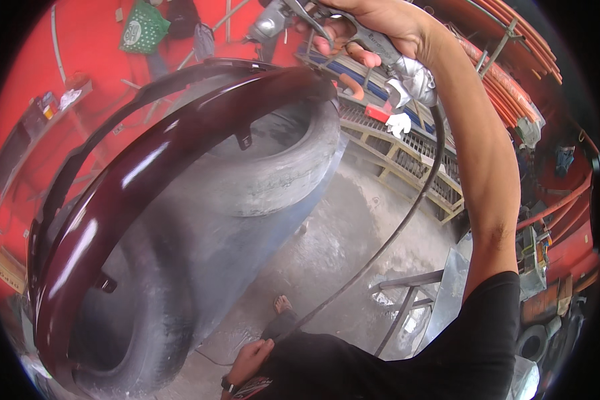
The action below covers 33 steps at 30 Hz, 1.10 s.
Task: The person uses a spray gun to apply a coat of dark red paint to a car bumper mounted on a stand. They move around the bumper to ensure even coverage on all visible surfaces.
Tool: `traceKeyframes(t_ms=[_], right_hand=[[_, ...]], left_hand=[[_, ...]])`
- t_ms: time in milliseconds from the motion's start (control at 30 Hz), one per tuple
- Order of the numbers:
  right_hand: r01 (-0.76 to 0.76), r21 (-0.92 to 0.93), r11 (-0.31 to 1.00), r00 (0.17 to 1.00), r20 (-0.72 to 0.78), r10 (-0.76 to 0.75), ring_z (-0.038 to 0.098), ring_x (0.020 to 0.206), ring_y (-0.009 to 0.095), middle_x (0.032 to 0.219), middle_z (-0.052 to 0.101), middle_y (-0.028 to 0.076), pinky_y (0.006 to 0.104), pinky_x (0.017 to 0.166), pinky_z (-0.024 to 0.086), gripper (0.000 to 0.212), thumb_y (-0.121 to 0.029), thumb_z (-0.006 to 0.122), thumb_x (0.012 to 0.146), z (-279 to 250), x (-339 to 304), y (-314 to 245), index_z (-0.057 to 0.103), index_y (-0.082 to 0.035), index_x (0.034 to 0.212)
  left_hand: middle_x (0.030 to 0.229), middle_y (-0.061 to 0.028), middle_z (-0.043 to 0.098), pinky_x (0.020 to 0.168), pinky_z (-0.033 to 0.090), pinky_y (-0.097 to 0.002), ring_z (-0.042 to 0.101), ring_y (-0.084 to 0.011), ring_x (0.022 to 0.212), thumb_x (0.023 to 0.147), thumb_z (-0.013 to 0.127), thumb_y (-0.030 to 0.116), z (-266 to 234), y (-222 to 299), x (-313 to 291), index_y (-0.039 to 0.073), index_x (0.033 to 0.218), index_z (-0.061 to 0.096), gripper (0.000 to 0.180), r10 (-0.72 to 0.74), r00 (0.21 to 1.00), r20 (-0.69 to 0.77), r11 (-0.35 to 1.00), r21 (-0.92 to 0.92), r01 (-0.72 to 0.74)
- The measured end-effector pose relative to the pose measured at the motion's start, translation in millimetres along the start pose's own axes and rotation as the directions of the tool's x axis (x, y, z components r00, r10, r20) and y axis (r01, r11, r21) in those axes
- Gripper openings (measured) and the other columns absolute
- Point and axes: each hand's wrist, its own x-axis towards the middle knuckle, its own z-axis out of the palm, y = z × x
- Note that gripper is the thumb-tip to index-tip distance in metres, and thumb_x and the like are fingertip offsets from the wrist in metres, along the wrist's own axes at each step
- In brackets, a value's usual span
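Observation:
My right hand (397, 25), raised at the top, is wrapped round a silver spray gun (373, 48), with fingers near its trigger. The gun's head points left, just above the far end of a long, curved, glossy dark maroon vehicle panel (143, 157). Small dark tabs stick out from the panel's inner edge. A grey, dusty tyre (267, 190) lies under its far part, and a second tyre (163, 340) is under its near end. From the gun's handle a dark hose (380, 250) hangs down to my left hand (250, 360), which is closed on it low beside my body.
Beyond the panel is a red wall (93, 47) with a green bag (145, 28) hanging on it. A shelf (43, 140) with small items stands left. On the right are a slatted rack (407, 153), a metal stand (407, 287) and stacked orange-red pipes (507, 100). Haze hangs about the tyres.

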Motion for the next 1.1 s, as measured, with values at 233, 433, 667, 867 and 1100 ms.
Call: traceKeyframes(t_ms=[233, 433, 667, 867, 1100], right_hand=[[-0.055, -0.094, 0.994, 0.959, -0.282, 0.026, 0.05, 0.036, 0.007, 0.073, 0.065, 0.007, 0.0172, 0.031, 0.04, 0.057, -0.053, 0.044, 0.105, -101, 40, 92, 0.061, 0.0, 0.111], [-0.093, 0.146, 0.985, 0.882, -0.447, 0.15, 0.049, 0.035, 0.008, 0.072, 0.065, 0.005, 0.0189, 0.031, 0.04, 0.055, -0.054, 0.044, 0.105, -177, 63, 189, 0.061, -0.001, 0.107], [-0.132, 0.393, 0.91, 0.799, -0.501, 0.333, 0.054, 0.047, 0.013, 0.077, 0.064, 0.008, 0.0253, 0.036, 0.043, 0.049, -0.049, 0.044, 0.106, -229, 89, 330, 0.06, -0.003, 0.115], [-0.069, 0.408, 0.911, 0.655, -0.67, 0.349, 0.055, 0.042, 0.016, 0.073, 0.063, 0.009, 0.026, 0.033, 0.043, 0.042, -0.042, 0.054, 0.103, -177, 65, 356, 0.06, -0.001, 0.11], [-0.019, 0.243, 0.97, 0.759, -0.628, 0.172, 0.053, 0.038, 0.015, 0.074, 0.065, 0.01, 0.0256, 0.035, 0.041, 0.043, -0.043, 0.054, 0.104, -74, -11, 221, 0.06, -0.001, 0.111]], left_hand=[[0.062, -0.0007, 0.047, 0.058, 0.038, -0.0311, 0.043, -0.0108, 0.061, 0.101, 0.057, 0.044, 15, 28, 69, 0.001, 0.074, 0.057, 0.051, -0.04, 0.998, -0.041, 0.997, 0.063, 0.043], [0.062, -0.0018, 0.05, 0.057, 0.039, -0.0316, 0.045, -0.0111, 0.061, 0.101, 0.057, 0.044, 18, 44, 109, 0.0, 0.075, 0.059, 0.051, -0.095, 0.994, -0.054, 0.993, 0.064, 0.099], [0.063, 0.0015, 0.051, 0.055, 0.038, -0.0282, 0.047, -0.0074, 0.061, 0.102, 0.056, 0.046, 18, 49, 117, 0.002, 0.073, 0.059, 0.053, -0.208, 0.969, -0.133, 0.978, -0.048, 0.203], [0.062, 0.0029, 0.051, 0.053, 0.037, -0.0267, 0.046, -0.0065, 0.058, 0.101, 0.057, 0.048, 21, 43, 129, 0.005, 0.07, 0.058, 0.054, -0.223, 0.949, -0.225, 0.975, -0.041, 0.219], [0.061, -0.0035, 0.051, 0.057, 0.039, -0.034, 0.046, -0.0129, 0.06, 0.1, 0.055, 0.053, 27, 27, 147, -0.002, 0.073, 0.059, 0.062, -0.119, 0.968, -0.222, 0.984, 0.105, 0.145]])
